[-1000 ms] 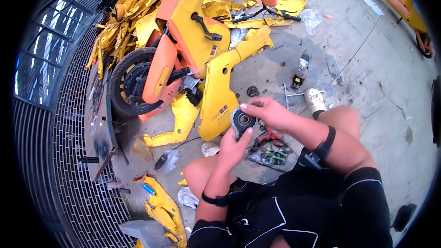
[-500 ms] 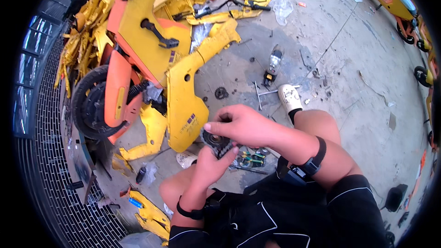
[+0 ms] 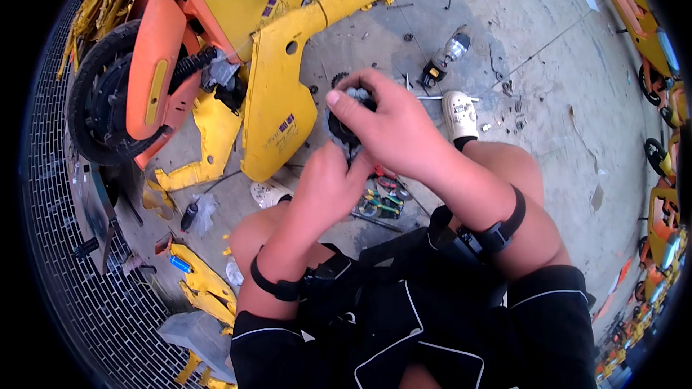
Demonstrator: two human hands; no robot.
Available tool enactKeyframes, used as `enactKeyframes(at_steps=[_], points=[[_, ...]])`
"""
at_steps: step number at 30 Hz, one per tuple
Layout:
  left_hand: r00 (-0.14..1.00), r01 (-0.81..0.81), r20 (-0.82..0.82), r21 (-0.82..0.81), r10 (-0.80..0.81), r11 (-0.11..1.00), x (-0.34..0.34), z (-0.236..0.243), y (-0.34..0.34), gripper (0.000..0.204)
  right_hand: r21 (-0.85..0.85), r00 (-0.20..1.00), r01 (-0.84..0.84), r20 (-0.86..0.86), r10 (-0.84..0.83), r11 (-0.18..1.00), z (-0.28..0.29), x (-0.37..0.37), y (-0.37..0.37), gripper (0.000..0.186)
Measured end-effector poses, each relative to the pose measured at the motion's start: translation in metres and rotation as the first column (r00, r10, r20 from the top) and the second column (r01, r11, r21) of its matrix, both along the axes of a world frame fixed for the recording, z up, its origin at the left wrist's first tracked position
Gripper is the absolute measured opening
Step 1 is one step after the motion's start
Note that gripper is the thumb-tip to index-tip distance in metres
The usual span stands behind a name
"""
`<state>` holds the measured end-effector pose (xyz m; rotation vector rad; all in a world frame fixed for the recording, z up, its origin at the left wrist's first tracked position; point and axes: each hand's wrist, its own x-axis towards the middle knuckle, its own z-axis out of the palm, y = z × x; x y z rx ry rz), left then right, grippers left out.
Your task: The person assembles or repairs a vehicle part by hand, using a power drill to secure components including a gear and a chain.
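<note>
Together both hands, left [image 3: 326, 186] and right [image 3: 389, 124], grip closed on black round part [image 3: 344, 128], probably geared.

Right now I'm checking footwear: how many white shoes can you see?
1: a white shoe on the concrete floor, just beyond the right hand. The other foot's shoe is hidden.

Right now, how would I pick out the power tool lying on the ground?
Start at the large yellow body panel beside the black wheel, then look right across the grey concrete floor. Just above the white shoe lies a cordless drill, black and silver with a yellow patch at its base, the only power tool among scattered screws.
</note>
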<state>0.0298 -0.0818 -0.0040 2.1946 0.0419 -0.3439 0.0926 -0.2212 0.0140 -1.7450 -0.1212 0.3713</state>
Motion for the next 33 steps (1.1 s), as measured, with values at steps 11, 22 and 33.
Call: enactKeyframes(at_steps=[11, 22, 33], points=[[0.989, 0.145, -0.012, 0.177, -0.145, 0.973, -0.022, -0.054, 0.032, 0.059, -0.258, 0.96, -0.244, 0.072, 0.27, 0.935, -0.023, -0.017, 0.006, 0.047], [0.94, 0.34, -0.08, 0.135, -0.332, 0.931, -0.077, -0.065, 0.053, 0.034, -0.272, 0.796, -0.602, -0.122, 0.593, 0.751, -0.053, -0.056, -0.046, 0.059], [0.931, 0.352, -0.003, 0.265, -0.364, 0.898, -0.106, -0.043, 0.048, 0.037, -0.264, 0.685, -0.727, -0.203, 0.7, 0.634, -0.066, -0.099, -0.052, 0.054]])
